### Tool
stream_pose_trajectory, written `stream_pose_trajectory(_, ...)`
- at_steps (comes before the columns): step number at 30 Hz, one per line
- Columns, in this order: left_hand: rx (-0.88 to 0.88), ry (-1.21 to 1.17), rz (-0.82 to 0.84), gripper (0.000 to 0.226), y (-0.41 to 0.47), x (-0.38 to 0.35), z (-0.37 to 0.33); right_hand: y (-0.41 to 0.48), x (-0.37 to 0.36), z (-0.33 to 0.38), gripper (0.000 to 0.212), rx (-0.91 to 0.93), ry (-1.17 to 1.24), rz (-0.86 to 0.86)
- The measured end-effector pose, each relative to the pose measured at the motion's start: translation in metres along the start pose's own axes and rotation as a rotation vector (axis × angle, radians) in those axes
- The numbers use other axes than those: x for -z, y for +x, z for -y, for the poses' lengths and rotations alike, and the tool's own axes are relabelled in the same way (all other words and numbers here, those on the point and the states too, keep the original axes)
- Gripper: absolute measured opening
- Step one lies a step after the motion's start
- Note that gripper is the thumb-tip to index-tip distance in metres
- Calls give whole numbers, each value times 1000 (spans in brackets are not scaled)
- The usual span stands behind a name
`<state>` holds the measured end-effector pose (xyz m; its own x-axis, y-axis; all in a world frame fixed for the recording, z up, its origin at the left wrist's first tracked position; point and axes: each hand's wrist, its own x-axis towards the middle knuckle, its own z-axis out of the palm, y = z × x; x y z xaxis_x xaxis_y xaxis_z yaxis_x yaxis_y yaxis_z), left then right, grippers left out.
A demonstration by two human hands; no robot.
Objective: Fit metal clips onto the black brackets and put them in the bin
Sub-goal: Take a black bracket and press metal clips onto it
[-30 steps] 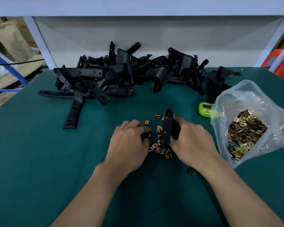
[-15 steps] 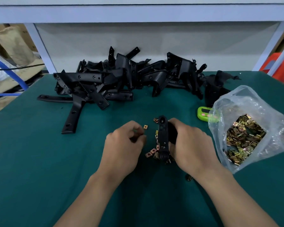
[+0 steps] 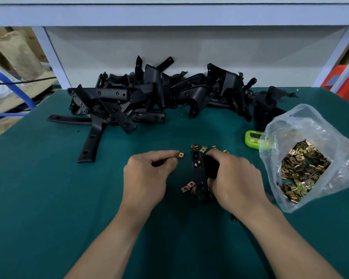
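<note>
Now the left hand has come away from the loose clips by the bracket. Its fingers are curled tight beside one clip; I cannot tell if they hold it. The right hand grips the bracket close to the tabletop. I think the next move is sliding a clip onto its edge. Farther back wait the clip bag and bracket pile.

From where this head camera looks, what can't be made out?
Head view:
Bin: not in frame.
Left hand: its curl hides whether it pinches anything.
Clip beside it: contact too small to tell.
Bracket: right side covered by the right hand.
Green device: partly behind the plastic bag.
</note>
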<state>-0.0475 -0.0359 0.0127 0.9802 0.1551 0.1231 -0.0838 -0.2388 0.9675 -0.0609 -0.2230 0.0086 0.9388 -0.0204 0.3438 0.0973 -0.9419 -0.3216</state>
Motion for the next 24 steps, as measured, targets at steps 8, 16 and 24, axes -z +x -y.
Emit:
stream_pose_trajectory(8,151,-339,126,24,-2,-3,-5,3,-3,-1,43,-29,69,-5)
stream_pose_trajectory(16,165,-369,227,14,-5,-9,-3,3,-2,0,40,-17,60,22)
stream_pose_trajectory(24,238,-442,167,16,-5,-9,-2,1,3,-1,48,-42,42,34)
